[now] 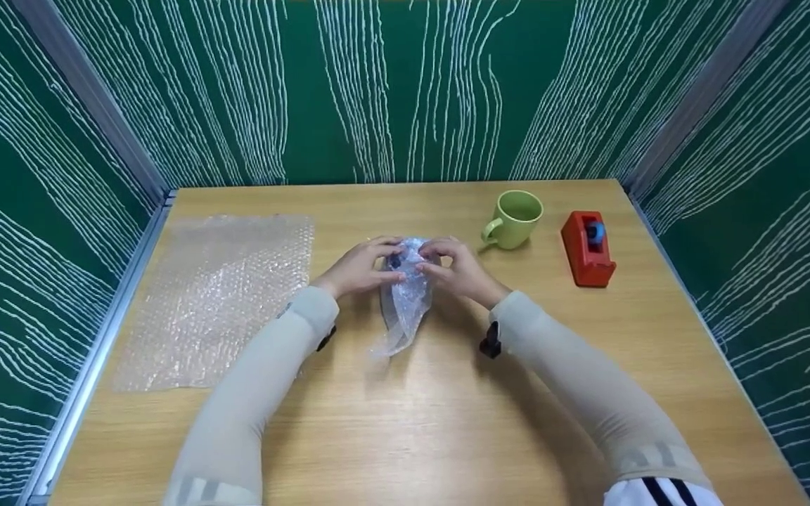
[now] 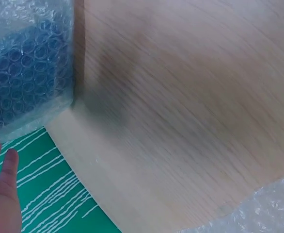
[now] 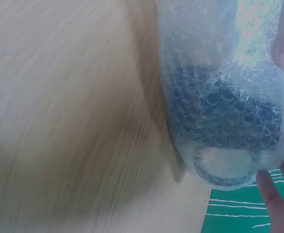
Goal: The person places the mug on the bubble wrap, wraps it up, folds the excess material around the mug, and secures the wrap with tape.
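A dark blue object wrapped in clear bubble wrap [image 1: 406,284] lies at the middle of the wooden table [image 1: 447,422]. My left hand [image 1: 361,267] grips its far end from the left. From the right, my right hand [image 1: 455,266] holds the same end, fingers curled on the wrap. The loose tail of the wrap trails toward me. In the left wrist view the wrapped blue object [image 2: 25,68] fills the upper left corner. The right wrist view shows the bundle [image 3: 224,111] up close, with fingertips [image 3: 283,48] on it.
A flat sheet of bubble wrap [image 1: 219,299] lies on the left of the table. A green mug [image 1: 515,218] and a red tape dispenser [image 1: 586,247] stand at the back right. Green patterned walls enclose the table on three sides.
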A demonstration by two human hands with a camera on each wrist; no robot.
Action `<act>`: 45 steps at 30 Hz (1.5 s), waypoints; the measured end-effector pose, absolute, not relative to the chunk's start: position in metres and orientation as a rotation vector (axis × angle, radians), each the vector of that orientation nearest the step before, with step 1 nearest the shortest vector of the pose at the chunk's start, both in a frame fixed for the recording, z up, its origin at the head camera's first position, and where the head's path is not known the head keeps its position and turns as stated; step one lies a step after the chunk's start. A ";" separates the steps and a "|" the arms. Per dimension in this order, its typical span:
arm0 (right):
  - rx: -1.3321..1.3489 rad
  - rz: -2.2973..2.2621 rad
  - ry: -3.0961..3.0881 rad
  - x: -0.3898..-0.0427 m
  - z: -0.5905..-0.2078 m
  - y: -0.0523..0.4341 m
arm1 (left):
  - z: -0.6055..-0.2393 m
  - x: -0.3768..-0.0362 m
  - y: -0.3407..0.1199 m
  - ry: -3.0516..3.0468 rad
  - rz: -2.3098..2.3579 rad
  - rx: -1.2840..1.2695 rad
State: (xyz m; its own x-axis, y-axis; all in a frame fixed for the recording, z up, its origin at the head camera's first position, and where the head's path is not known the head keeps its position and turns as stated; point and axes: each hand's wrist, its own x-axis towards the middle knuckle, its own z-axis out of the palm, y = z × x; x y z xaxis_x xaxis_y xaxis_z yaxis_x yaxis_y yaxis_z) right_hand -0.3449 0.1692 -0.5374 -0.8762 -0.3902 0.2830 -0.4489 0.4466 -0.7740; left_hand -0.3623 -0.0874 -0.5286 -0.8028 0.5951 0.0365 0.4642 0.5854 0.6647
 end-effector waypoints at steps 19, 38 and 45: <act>0.452 1.559 -2.527 -0.347 -0.543 0.154 | -0.527 -0.354 -0.084 2.636 1.053 0.933; 1.339 0.886 -2.271 -0.304 -0.554 0.170 | -0.525 -0.360 -0.090 2.675 0.833 1.007; 1.504 0.685 -2.312 -0.288 -0.564 0.172 | -0.525 -0.360 -0.089 2.657 0.867 0.969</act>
